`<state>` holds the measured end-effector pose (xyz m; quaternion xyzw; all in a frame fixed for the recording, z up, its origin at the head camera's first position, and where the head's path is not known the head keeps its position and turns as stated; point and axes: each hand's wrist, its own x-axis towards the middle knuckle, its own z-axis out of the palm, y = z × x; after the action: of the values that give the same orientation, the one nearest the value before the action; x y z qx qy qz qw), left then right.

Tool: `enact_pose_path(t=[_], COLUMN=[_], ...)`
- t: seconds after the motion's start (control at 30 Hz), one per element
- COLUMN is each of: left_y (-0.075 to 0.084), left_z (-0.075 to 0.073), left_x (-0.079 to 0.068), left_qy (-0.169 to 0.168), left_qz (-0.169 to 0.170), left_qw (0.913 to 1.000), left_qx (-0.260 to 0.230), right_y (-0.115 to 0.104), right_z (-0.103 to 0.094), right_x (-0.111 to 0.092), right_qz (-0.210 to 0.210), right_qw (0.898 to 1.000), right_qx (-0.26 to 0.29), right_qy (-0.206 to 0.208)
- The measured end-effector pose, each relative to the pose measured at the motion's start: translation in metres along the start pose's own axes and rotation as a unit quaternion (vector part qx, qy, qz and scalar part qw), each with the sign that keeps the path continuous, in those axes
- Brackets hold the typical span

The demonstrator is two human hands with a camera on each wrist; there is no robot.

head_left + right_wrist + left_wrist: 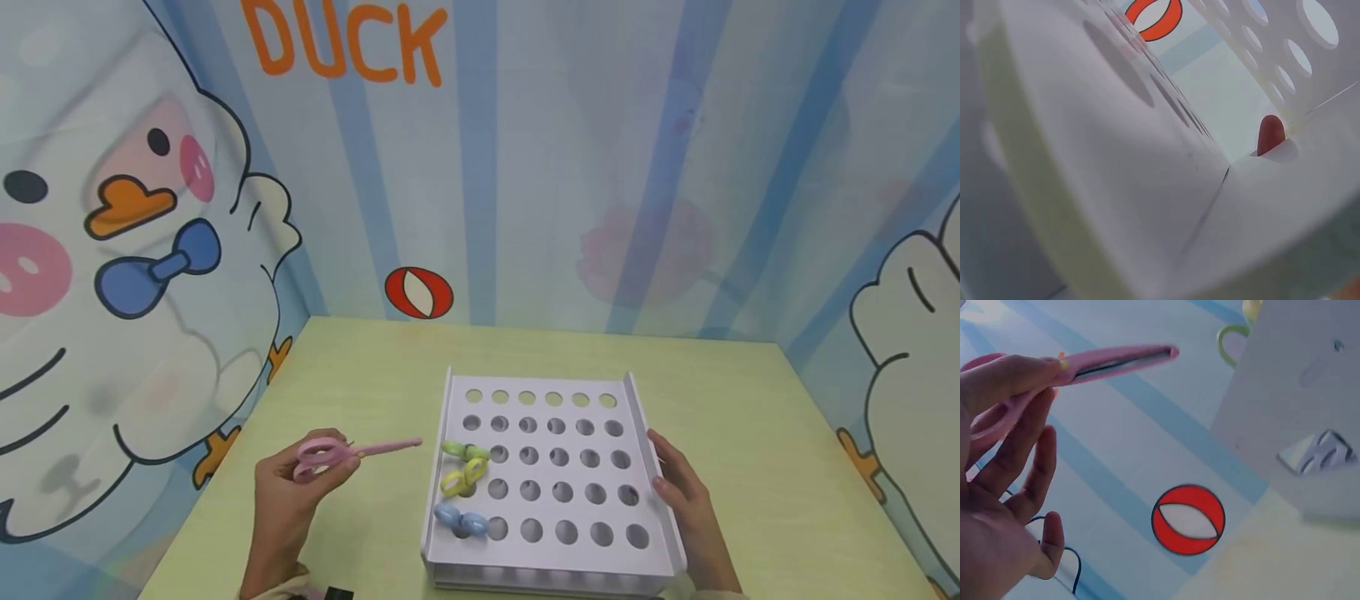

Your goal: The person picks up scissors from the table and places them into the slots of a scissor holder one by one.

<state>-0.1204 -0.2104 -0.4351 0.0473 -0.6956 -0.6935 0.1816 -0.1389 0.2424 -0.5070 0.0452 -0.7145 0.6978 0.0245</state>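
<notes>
Pink scissors (327,455) are pinched by my left hand (283,498) near the handles, their covered tip pointing toward the rack's left side. In the left wrist view the scissors (1125,361) lie between thumb and fingers. My right hand (688,492) grips the right wall of a white rack (540,557) with rows of round holes. One fingertip (1270,136) pokes through an opening in the rack's wall in the right wrist view. Green scissors (465,451), yellow scissors (464,477) and blue scissors (461,520) stand in the leftmost column, handles up, blades hidden.
The rack rests near the front of a pale yellow-green table (375,350). Behind stands a blue-striped backdrop (525,167) with cartoon ducks and a red ball print (418,292). A small black object (339,593) shows at the bottom edge by the left sleeve.
</notes>
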Motion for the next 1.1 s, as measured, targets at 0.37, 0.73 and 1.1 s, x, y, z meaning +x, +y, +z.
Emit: enact_pose_path(t=[0.37,0.73,1.1], left_y=[0.011,0.018,0.007], left_z=[0.028,0.055,0.083], left_x=[0.015,0.036,0.057], left_qy=[-0.046,-0.138,-0.151], left_qz=[0.082,0.117,0.113], left_qw=[0.9926,0.9808,0.9821], left_qx=[-0.077,-0.073,-0.001], right_y=[0.000,0.001,0.003], right_z=[-0.001,-0.002,-0.002], right_x=[0.000,0.000,0.001], right_qz=[-0.006,-0.006,-0.008], right_qw=[1.000,1.000,1.000], right_qx=[-0.006,-0.002,0.004], right_qy=[0.005,0.002,0.005])
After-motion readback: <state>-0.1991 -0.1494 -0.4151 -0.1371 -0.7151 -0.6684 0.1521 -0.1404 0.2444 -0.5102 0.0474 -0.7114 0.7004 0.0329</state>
